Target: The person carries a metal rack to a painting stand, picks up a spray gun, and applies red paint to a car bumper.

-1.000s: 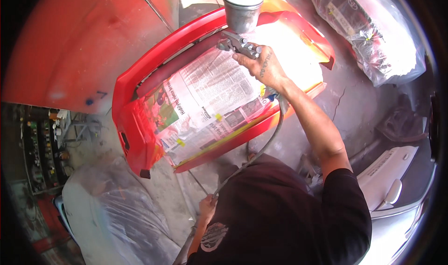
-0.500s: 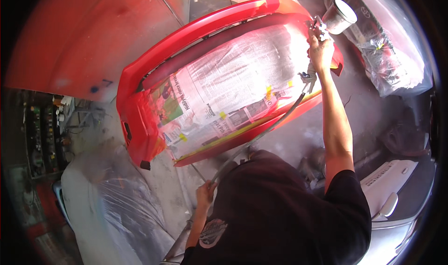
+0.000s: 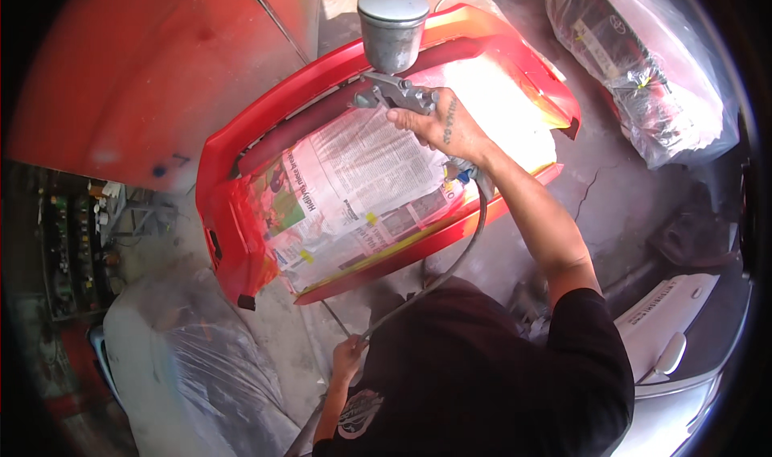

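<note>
My right hand (image 3: 454, 127) is closed round a spray gun (image 3: 406, 96) with a silver metal cup (image 3: 393, 39) on top. The gun is held over the middle of a red car bumper (image 3: 281, 83), its nozzle toward the left. Newspaper sheets (image 3: 362, 163), fixed with bits of yellow tape, cover the space inside the bumper. A grey air hose (image 3: 438, 280) runs from below the gun down to my left hand (image 3: 349, 357), whose fingers are wrapped round it at the lower middle.
A large red panel (image 3: 161, 71) stands at the far left. Plastic sheeting covers a car part (image 3: 643, 79) at the right and a bulky object (image 3: 193, 360) at the lower left. A white and dark car panel (image 3: 667, 320) lies at the lower right. Shelves (image 3: 76, 240) line the left.
My right hand has swept the spray gun leftward from the bumper's right end to above its middle, and the hose has followed. My left hand still grips the hose.
</note>
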A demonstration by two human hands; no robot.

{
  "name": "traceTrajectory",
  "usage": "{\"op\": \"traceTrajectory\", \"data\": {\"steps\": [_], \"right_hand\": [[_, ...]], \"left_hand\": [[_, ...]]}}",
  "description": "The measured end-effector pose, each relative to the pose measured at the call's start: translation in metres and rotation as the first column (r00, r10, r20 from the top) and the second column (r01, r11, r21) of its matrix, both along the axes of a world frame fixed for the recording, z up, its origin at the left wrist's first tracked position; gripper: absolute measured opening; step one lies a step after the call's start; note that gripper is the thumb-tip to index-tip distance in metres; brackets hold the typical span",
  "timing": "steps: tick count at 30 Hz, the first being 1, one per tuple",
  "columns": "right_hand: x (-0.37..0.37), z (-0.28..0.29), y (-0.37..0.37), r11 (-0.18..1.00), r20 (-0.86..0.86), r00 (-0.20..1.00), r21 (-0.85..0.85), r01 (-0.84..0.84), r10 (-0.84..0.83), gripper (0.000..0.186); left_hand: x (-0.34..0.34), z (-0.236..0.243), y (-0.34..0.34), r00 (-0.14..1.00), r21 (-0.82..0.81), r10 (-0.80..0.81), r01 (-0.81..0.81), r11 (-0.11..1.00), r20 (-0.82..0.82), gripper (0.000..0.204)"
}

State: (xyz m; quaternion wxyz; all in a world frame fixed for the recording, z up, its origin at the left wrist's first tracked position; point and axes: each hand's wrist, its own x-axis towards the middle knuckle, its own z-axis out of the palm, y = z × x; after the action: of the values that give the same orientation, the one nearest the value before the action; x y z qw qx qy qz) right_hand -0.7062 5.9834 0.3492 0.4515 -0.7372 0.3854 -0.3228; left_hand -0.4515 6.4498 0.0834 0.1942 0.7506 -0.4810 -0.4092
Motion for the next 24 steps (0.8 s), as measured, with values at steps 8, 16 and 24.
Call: {"op": "traceTrajectory", "data": {"steps": [8, 16, 24], "right_hand": [[-0.127, -0.014, -0.092, 0.702, 0.003, 0.707, -0.105, 0.704, -0.708, 0.04], [-0.098, -0.019, -0.083, 0.474, -0.093, 0.515, -0.555, 0.684, -0.852, 0.039], [0.181, 0.003, 0.084, 0.86, -0.17, 0.857, -0.264, 0.437, -0.487, 0.029]], "left_hand": [[-0.029, -0.007, -0.081, 0.97, -0.069, -0.123, 0.14, 0.988, 0.21, 0.027], [0.012, -0.023, -0.037, 0.989, -0.021, -0.079, 0.082, 0.996, 0.122, 0.03], [0.145, -0.045, 0.108, 0.993, 0.136, 0.077, -0.065, 0.988, -0.085, 0.033]]}}
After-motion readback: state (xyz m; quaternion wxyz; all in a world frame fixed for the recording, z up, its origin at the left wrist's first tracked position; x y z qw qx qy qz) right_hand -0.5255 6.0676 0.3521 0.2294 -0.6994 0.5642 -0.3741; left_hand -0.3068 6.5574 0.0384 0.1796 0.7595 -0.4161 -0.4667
